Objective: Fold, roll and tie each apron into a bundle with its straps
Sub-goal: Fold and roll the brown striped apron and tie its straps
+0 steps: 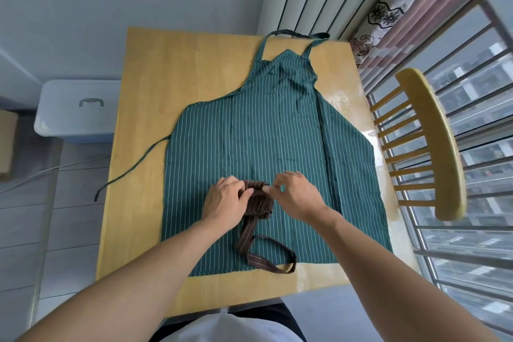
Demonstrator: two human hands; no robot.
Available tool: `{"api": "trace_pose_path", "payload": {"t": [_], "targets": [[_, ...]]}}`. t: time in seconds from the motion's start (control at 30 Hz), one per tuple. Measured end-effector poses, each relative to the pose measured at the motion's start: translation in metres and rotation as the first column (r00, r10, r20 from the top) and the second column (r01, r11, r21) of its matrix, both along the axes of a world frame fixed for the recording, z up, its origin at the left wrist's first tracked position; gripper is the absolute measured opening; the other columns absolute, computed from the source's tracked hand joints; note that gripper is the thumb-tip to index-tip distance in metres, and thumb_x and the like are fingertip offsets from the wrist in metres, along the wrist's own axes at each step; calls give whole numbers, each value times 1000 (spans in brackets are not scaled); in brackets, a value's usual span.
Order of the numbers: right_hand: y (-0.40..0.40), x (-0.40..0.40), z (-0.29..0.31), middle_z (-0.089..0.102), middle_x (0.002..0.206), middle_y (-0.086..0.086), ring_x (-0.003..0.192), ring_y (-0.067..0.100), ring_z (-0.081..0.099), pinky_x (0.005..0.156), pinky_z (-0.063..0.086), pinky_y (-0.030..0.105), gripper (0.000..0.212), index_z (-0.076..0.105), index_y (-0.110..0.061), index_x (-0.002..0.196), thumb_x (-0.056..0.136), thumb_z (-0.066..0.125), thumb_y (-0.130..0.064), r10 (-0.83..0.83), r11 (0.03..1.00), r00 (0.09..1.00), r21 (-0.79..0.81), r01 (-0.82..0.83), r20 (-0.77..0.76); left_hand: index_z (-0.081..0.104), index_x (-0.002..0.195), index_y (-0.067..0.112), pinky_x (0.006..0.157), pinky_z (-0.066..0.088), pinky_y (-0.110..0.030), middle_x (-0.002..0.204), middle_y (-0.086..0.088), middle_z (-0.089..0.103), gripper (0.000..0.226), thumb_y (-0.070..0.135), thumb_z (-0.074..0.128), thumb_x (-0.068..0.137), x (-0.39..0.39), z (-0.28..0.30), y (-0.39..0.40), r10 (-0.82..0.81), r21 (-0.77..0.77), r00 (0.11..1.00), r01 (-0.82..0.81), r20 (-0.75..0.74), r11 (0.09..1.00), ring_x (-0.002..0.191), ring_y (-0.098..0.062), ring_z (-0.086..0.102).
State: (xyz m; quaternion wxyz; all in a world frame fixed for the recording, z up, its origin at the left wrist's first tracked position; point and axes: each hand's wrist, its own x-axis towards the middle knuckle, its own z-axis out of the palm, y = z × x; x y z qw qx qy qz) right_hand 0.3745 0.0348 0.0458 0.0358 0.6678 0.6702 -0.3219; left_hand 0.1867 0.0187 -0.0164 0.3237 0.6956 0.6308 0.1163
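Head view: both hands, left [225, 200] and right [295, 194], pinch the brown rolled apron [259, 200] with curled fingers.

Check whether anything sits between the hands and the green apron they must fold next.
Yes: the brown bundle, which the left hand and right hand grip, lies on the green apron, its loose strap trailing over the near hem. Nothing else covers it.

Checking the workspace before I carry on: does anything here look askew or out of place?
One thing: the green apron's left waist strap trails off the table's left edge. The brown bundle, gripped by the left hand and right hand, has a loose strap trailing.
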Motion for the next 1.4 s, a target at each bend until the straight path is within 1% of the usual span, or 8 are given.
{"api": "trace_pose_path", "payload": {"t": [0.23, 0.37, 0.5, 0.7, 1.07, 1.2, 1.3, 1.4], "targets": [[-12, 17, -29, 51, 63, -2, 55, 13, 44, 50, 38, 25, 46, 45, -17, 67, 104, 51, -43, -373, 922, 922, -150, 356, -107, 52, 81, 18, 75, 48, -30, 90, 5, 56, 34, 42, 48, 105, -4, -9, -1, 49, -153, 996, -60, -70, 986, 89, -15, 57], [-22, 24, -42, 57, 87, -6, 92, 18, 46, 87, 43, 38, 47, 48, -27, 60, 101, 54, -51, -131, 982, 978, 159, 105, 164, 42, 75, 21, 52, 36, -26, 70, 5, 49, 37, 39, 45, 107, -2, -7, -3, 56, -235, 995, -73, -78, 969, 61, -12, 47], [-22, 25, -42, 59, 86, -9, 86, 16, 44, 79, 44, 33, 35, 68, -19, 67, 97, 66, -37, -109, 909, 993, 408, 80, 49, 47, 78, 18, 49, 39, -29, 72, -2, 59, 35, 38, 45, 107, 3, -9, 1, 101, -278, 994, -109, -46, 954, 54, -15, 46], [-33, 26, -52, 65, 65, -4, 57, 16, 63, 57, 53, 30, 48, 58, -20, 70, 102, 49, -55, -460, 882, 887, -101, 460, 25, 55, 86, 14, 70, 62, -49, 91, -8, 70, 30, 34, 45, 106, 2, -27, 6, 285, -401, 954, -226, 92, 887, 77, -27, 70], [-32, 15, -73, 71, 92, 1, 81, 22, 75, 68, 65, 45, 10, 60, -11, 92, 102, 59, -13, -838, 545, 503, -285, 788, -212, 58, 95, 7, 70, 65, -41, 113, -13, 64, 18, 19, 51, 106, 20, -13, 11, 636, -721, 700, -251, 326, 646, 100, -33, 70], [-32, -8, -72, 65, 97, 7, 90, 26, 70, 78, 62, 51, 8, 51, -17, 92, 100, 49, -16, -832, 554, 506, -273, 787, -229, 57, 83, 1, 71, 65, -44, 102, -16, 68, 27, 20, 60, 102, 29, -19, 8, 647, -629, 707, -372, 285, 683, 87, -27, 72], [-35, -17, -55, 66, 94, 2, 83, 18, 67, 72, 60, 41, 36, 50, -18, 99, 94, 58, -52, -817, 576, 501, -340, 744, -287, 60, 82, 7, 72, 65, -45, 93, -14, 72, 30, 30, 59, 102, 30, -19, 6, 575, -581, 781, -358, 243, 731, 81, -26, 74], [-36, -16, -47, 60, 86, -5, 68, 8, 54, 55, 43, 23, 59, 47, -17, 97, 74, 85, -56, -699, 715, 665, -251, 653, -263, 58, 88, 9, 74, 64, -48, 91, -14, 72, 31, 34, 53, 105, 26, -19, 1, 528, -556, 823, -345, 209, 756, 81, -29, 74]]}}
